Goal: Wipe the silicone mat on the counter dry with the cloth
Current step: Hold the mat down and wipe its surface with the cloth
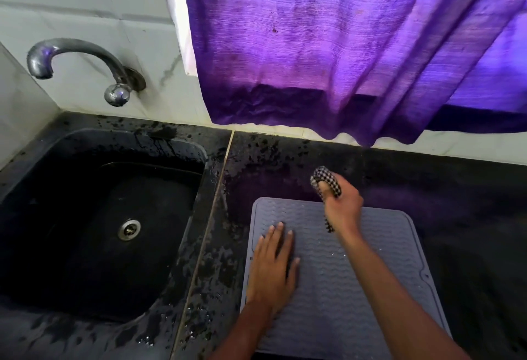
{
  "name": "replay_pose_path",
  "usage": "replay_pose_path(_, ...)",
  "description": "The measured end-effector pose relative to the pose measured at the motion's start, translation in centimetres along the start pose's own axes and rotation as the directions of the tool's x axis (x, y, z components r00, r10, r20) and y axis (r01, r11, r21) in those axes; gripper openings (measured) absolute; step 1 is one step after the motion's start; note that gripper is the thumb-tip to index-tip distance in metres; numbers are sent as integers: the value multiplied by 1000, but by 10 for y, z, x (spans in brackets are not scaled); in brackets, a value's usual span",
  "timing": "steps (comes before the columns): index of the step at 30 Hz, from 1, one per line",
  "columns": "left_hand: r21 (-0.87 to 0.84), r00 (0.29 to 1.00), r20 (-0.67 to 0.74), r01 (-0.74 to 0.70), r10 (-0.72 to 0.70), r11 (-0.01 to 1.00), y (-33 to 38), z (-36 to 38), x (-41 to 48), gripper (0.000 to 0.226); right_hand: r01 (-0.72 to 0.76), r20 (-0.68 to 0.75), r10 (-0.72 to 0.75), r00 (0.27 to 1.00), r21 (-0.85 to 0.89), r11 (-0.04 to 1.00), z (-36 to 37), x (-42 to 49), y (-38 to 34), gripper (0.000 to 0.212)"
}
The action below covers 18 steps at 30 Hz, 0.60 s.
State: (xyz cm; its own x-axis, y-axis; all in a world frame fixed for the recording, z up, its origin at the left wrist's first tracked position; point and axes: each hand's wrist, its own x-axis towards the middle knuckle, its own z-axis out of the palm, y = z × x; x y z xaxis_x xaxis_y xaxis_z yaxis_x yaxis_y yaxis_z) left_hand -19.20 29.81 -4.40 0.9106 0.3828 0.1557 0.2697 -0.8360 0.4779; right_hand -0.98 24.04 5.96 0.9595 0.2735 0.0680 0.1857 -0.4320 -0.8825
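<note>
A grey silicone mat point(379, 268) with wavy ridges lies flat on the black counter, right of the sink. Small water drops glint on its middle. My left hand point(273, 268) rests palm down on the mat's left part, fingers spread. My right hand point(340, 203) is at the mat's far edge, closed around a bunched black-and-white checked cloth point(326, 178). Most of the cloth sticks out past the fingers over the counter just beyond the mat; a small end hangs below the wrist.
A black sink point(94, 225) with a steel drain sits to the left, and a chrome tap point(85, 66) juts from the tiled wall above it. The black counter point(470, 217) is wet and spotted. A purple curtain point(342, 46) hangs low over the counter's back edge.
</note>
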Motion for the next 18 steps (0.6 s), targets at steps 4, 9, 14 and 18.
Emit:
replay_pose_path(4, 89, 984, -16, 177, -176, 980, -11, -9, 34, 57, 260, 183, -219, 959, -245, 934, 28, -20, 23, 33)
replay_pose_path(9, 230, 974, 31, 212, -225, 950, -29, 0, 57, 62, 519, 455, -298, 839, -502, 692, 59, -40, 26, 55)
replay_pose_path(14, 242, 981, -19, 192, -193, 951, -32, 1, 56, 65, 482, 386, -302, 871, -557, 676, 57, -49, 47, 44)
replay_pose_path(18, 259, 982, -47, 190, -184, 947, -31, -3, 57, 62, 481, 387, -293, 874, -608, 632, 38, -42, 54, 53)
